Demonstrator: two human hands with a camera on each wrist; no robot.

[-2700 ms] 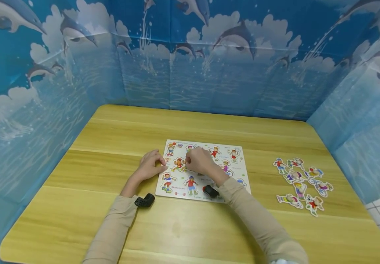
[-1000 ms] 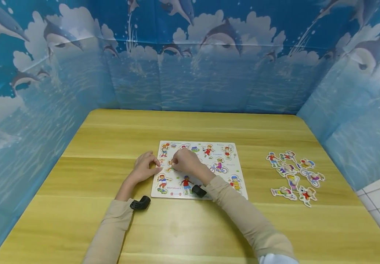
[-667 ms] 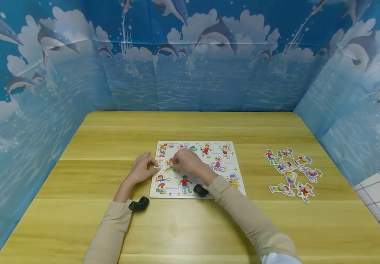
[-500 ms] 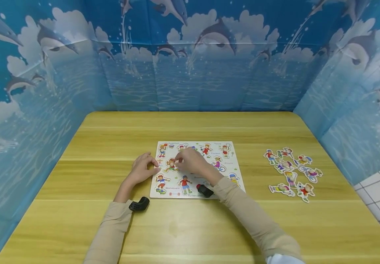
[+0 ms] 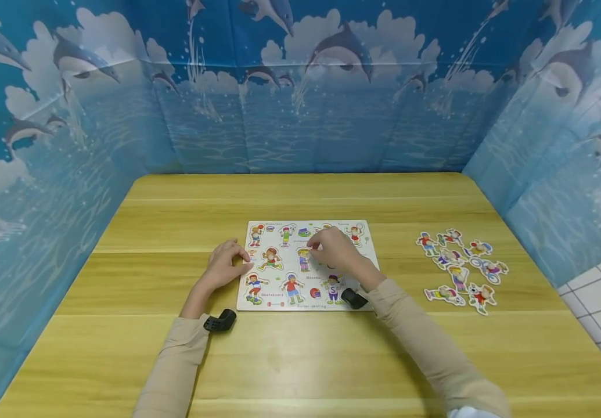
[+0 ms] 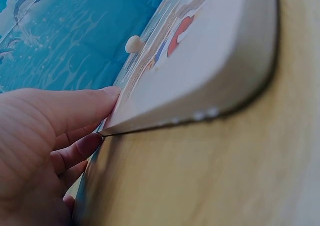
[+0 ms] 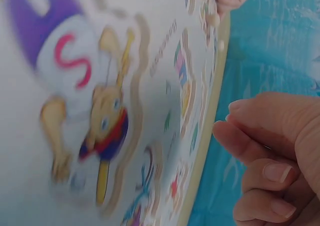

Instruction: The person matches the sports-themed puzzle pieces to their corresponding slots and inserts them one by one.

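Bright, even light; blurry wrist views

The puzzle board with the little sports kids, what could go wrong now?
The left hand only touches the puzzle board at its left edge, so the board might slide when the right hand works over it. The loose pieces lie in a close cluster to the right, some touching, so reaching for one could knock its neighbours.
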